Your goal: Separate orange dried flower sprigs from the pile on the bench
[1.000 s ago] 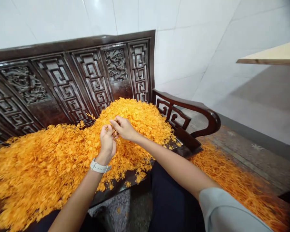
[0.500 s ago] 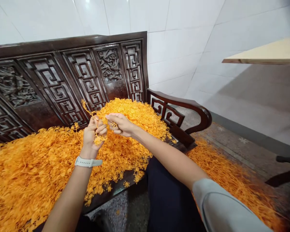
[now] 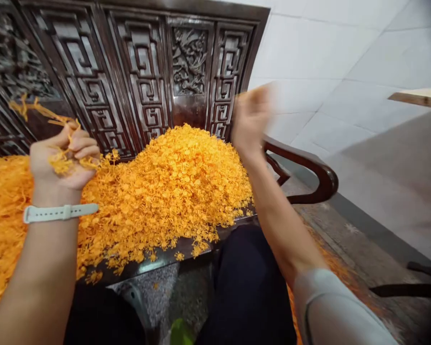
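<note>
Wooden seat (image 3: pixel 158 262) carries an orange pile (image 3: pixel 187 177), left hand (image 3: pixel 65 154) has fingers clamped on orange strands (image 3: pixel 60 163) over its left side, could drop or tangle if grip slackens, right hand (image 3: pixel 252 120) too blurred to tell fingers.

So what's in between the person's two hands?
In the head view, the carved bench back and top of the orange heap show between the left hand and right hand.
</note>
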Tool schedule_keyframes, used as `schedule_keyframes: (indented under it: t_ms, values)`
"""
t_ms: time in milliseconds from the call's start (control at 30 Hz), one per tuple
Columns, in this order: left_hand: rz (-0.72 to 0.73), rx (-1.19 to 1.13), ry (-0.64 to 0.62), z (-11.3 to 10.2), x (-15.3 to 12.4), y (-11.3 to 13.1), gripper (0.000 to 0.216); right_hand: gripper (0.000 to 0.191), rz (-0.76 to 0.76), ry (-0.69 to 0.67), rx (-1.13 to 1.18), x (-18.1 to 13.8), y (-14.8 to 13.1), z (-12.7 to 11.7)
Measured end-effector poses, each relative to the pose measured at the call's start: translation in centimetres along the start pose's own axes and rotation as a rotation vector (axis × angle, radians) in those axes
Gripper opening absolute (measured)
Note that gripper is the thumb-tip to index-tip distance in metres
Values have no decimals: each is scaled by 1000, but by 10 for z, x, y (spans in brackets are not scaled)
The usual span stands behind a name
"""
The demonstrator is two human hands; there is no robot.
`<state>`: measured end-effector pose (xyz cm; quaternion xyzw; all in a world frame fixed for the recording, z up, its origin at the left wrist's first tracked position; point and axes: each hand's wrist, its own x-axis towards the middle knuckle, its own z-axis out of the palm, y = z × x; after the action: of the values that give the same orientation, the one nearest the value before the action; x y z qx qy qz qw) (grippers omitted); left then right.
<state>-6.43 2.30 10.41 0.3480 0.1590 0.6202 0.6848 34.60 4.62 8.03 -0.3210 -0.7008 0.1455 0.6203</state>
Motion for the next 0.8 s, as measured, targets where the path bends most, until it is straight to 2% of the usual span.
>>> schedule_keyframes:
  t_ms: [100,167,200,300,367,500,567,667,800]
  values:
    - [-12,21,20,12,5,-13,40,21,164,115,-307,-10,62,50]
    - [-38,17,56,10,7,-28,40,24,207,198,-457,-21,76,61]
    - [-61,28,77,8,8,-38,40,26,212,224,-455,-27,76,61]
    - [-90,199,103,1,10,-68,24,33,250,224,-294,-41,62,60]
    - [-46,363,140,1,9,-87,5,41,294,103,-163,-47,46,69]
    - [-19,553,126,9,0,-116,26,48,407,-218,94,-62,15,110]
    - [29,592,109,11,-3,-125,30,47,414,-314,165,-70,4,132]
    - [76,619,88,11,-2,-133,35,46,396,-304,258,-78,-6,155]
    - [131,610,92,9,1,-140,36,51,432,-142,369,-77,-10,167]
